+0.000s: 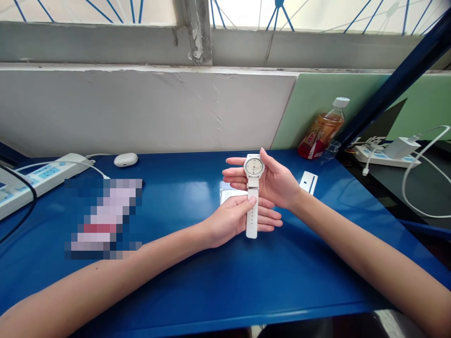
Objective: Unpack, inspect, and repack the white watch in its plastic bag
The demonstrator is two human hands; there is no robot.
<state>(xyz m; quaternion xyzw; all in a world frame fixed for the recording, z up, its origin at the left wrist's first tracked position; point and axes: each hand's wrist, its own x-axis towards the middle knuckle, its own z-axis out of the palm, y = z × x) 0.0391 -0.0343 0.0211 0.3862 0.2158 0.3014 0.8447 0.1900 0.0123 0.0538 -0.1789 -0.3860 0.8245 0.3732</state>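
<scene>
A white wristwatch (254,167) with a pale round dial is held upright above the blue table, its strap hanging down. My left hand (230,216) pinches the strap, thumb on the front and fingers stretched out behind. Behind the dial, my right hand (273,180) supports the watch on its extended fingers, with the thumb raised along the upper right edge. Part of a small pale packet or card (227,191) shows on the table beyond the hands, mostly covered by them. A white card-like piece (309,182) with a dark slot lies behind my right wrist.
A pixelated phone-like object (105,216) with a cable lies at left, near a white power strip (45,176) and a white earbud case (126,159). A drink bottle (322,129) leans at the back right, beside a slanting blue bar (394,70). Another power strip (384,157) sits farther right.
</scene>
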